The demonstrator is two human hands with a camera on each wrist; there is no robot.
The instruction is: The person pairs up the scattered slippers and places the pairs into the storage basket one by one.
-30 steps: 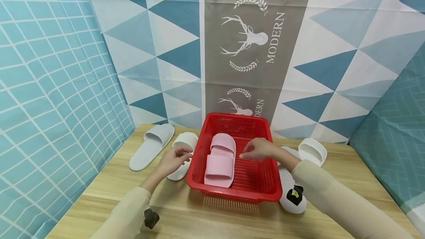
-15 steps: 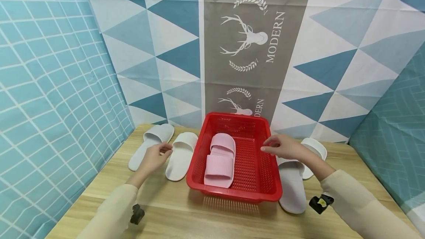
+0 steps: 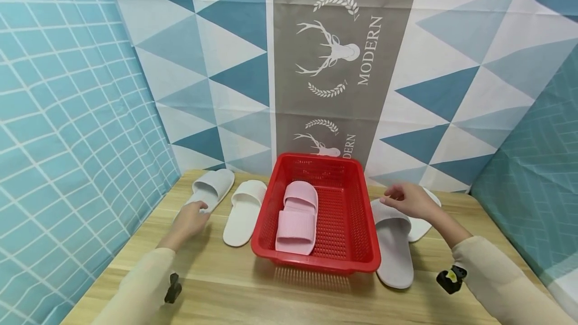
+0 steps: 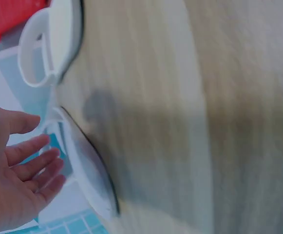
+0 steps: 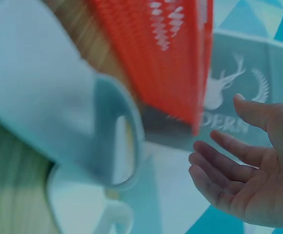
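Note:
A light grey slipper [image 3: 214,183] lies at the far left, its heel part covered by my left hand [image 3: 188,220]. That hand hovers over the slipper with fingers loosely bent and nothing in them; the left wrist view shows the palm beside the slipper [image 4: 90,168]. At right, my right hand [image 3: 411,201] is above the toe of another grey slipper [image 3: 395,255]. Its relaxed fingers [image 5: 214,178] hold nothing in the right wrist view. Between the hands, two pink ribbed slippers [image 3: 296,224] lie overlapping in the left half of a red plastic basket [image 3: 311,261].
One white slipper [image 3: 241,219] lies left of the basket. A second white slipper [image 3: 420,229] is partly hidden behind the right hand and grey slipper. Patterned cloth [image 3: 239,64] hangs behind the wooden table [image 3: 253,300], tiled cloth [image 3: 67,114] at left.
Both hands have moved apart from around the basket: the left hand leftward past the white slipper to the grey one, the right hand rightward over the other grey slipper.

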